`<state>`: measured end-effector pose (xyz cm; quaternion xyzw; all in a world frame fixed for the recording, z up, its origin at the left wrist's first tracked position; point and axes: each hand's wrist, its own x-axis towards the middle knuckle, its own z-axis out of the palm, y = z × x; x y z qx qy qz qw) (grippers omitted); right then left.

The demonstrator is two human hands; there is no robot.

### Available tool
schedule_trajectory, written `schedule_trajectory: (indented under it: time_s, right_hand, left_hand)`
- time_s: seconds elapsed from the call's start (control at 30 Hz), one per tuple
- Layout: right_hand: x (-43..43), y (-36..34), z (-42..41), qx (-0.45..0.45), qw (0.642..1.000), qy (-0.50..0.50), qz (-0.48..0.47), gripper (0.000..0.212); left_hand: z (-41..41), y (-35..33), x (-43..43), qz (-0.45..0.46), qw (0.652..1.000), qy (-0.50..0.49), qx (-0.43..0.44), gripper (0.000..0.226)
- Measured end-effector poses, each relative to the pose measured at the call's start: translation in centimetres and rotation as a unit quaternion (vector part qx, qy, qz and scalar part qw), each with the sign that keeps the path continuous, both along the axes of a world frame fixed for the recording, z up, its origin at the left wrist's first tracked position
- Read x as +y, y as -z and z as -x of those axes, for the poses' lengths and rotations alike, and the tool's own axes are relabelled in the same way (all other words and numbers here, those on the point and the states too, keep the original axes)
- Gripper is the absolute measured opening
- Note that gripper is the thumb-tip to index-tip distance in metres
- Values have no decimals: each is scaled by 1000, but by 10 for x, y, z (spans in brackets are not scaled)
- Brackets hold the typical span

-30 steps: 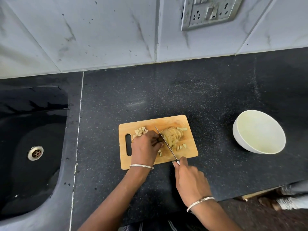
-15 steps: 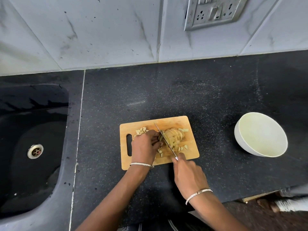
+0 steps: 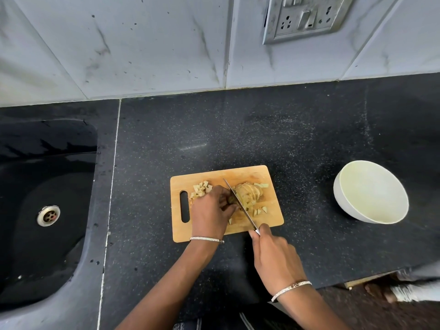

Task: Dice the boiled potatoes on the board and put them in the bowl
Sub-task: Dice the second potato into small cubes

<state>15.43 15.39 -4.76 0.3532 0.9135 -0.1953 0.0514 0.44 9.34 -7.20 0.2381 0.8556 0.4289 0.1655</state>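
A small wooden cutting board (image 3: 273, 217) lies on the black counter. On it sits a sliced boiled potato (image 3: 250, 192), with a heap of diced pieces (image 3: 201, 188) at the board's left and a few loose bits (image 3: 260, 210) at its right. My left hand (image 3: 212, 214) rests on the board with its fingertips against the potato's left side. My right hand (image 3: 276, 258) grips a knife (image 3: 240, 203) by the handle, and the blade slants across the potato next to my left fingers. A white bowl (image 3: 371, 191) stands tilted to the right of the board; I see nothing in it.
A black sink (image 3: 45, 210) with a metal drain takes up the left side. A tiled wall with a socket plate (image 3: 307, 16) rises behind the counter. The counter's front edge runs at lower right, with another person's foot (image 3: 378, 290) on the floor below.
The knife blade has shifted slightly forward along the potato between cuts. My left hand has stayed against the potato. The view has drifted a little.
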Motion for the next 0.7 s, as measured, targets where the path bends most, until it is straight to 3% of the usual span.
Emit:
schedule_trajectory:
  time_s: [0.7]
  right_hand:
    - [5, -3, 16, -70, 997, -9, -14, 38]
  left_hand:
    - [-3, 3, 0, -10, 1000, -18, 6, 23]
